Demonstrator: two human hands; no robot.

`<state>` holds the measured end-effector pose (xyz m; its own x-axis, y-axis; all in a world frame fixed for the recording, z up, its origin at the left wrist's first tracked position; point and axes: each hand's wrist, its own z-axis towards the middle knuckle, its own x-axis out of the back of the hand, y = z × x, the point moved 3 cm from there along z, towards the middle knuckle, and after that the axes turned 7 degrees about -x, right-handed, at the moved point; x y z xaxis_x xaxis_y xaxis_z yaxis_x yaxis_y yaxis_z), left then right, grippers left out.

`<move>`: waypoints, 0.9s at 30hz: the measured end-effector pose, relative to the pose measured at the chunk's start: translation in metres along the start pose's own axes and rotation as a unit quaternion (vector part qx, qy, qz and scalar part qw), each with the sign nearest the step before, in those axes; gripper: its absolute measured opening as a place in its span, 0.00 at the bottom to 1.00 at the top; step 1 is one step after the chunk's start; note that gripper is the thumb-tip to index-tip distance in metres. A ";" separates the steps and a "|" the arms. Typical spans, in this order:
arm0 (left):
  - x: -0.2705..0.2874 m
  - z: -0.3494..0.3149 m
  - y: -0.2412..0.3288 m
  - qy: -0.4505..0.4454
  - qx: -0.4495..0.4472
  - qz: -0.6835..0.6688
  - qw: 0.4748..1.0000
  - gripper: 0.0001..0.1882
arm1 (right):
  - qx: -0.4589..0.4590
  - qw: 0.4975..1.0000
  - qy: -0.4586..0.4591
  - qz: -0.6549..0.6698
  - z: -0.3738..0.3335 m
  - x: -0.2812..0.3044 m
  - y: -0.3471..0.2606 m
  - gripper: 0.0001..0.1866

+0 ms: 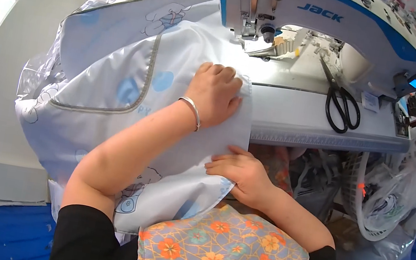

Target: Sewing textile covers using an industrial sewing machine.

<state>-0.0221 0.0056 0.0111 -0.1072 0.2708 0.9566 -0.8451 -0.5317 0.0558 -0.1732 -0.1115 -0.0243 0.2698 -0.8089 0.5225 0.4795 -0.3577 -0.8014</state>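
Note:
A wide sheet of pale, silvery-white fabric (182,153) with blue spots and cartoon figures is draped over the left of the sewing table and down toward my lap. My left hand (214,92) lies on it close to the sewing machine (337,14), fingers curled and gripping the cloth by its right edge. Nearer my body, my right hand (242,174) holds that same edge below the table front, its fingers on top and the rest of the grip hidden. A grey binding (145,81) runs in a curve across the fabric.
Black-handled scissors (343,106) rest on the sewing table (300,104), right of the needle area. A metal binding guide (276,49) sits beside the presser foot. Below the table's right end stands a white plastic basket (358,199) with clear bags.

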 end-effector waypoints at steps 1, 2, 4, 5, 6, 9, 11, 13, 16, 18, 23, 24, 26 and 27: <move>-0.001 -0.001 -0.002 0.018 -0.007 0.002 1.000 0.14 | -0.002 1.000 0.001 0.009 0.000 0.002 0.002 0.13; 0.000 -0.002 -0.005 0.063 -0.018 0.008 0.998 0.14 | -0.004 1.000 0.000 0.008 0.001 0.003 0.003 0.13; -0.001 -0.002 -0.012 0.042 -0.009 0.013 0.999 0.15 | 0.010 1.000 0.000 -0.018 0.004 0.003 0.006 0.14; 0.000 -0.001 -0.013 0.050 -0.022 0.025 0.998 0.17 | 0.012 1.000 0.003 -0.015 0.006 0.003 0.008 0.14; 0.001 0.001 -0.015 0.046 -0.005 0.027 0.999 0.17 | 0.003 1.000 -0.001 -0.017 0.008 0.003 0.010 0.13; 0.003 0.008 -0.007 0.042 -0.004 0.062 0.997 0.17 | 0.001 1.000 0.007 -0.026 0.013 0.005 0.016 0.13; -0.006 0.011 -0.003 -0.077 0.065 0.025 0.995 0.16 | 0.005 0.999 0.017 -0.033 0.016 0.009 0.020 0.13; -0.008 0.012 0.004 -0.059 0.049 0.079 0.994 0.17 | 0.012 0.999 0.032 -0.041 0.019 0.016 0.024 0.14; -0.012 0.014 0.006 -0.007 0.022 0.127 0.992 0.18 | 0.018 0.995 0.026 -0.090 0.021 0.021 0.026 0.16; -0.016 0.016 0.001 -0.010 0.016 0.115 0.993 0.18 | 0.023 0.993 0.035 -0.108 0.021 0.023 0.026 0.17; -0.021 0.026 -0.013 -0.006 0.022 0.075 0.997 0.15 | 0.014 0.990 0.043 -0.133 0.021 0.021 0.030 0.19; -0.021 0.030 -0.015 0.020 0.013 0.076 0.997 0.15 | 0.010 0.989 0.051 -0.138 0.022 0.022 0.031 0.19; -0.022 0.034 -0.021 0.055 0.026 0.031 0.998 0.09 | 0.001 0.988 0.060 -0.140 0.025 0.023 0.032 0.20; -0.026 0.036 -0.023 0.028 0.030 0.023 0.999 0.09 | -0.002 0.987 0.055 -0.150 0.027 0.022 0.032 0.20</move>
<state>0.0193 -0.0177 -0.0046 -0.1756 0.2890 0.9411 -0.8058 -0.5914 0.0312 -0.1294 -0.1277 -0.0303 0.0234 -0.7114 0.7024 0.5205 -0.5912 -0.6161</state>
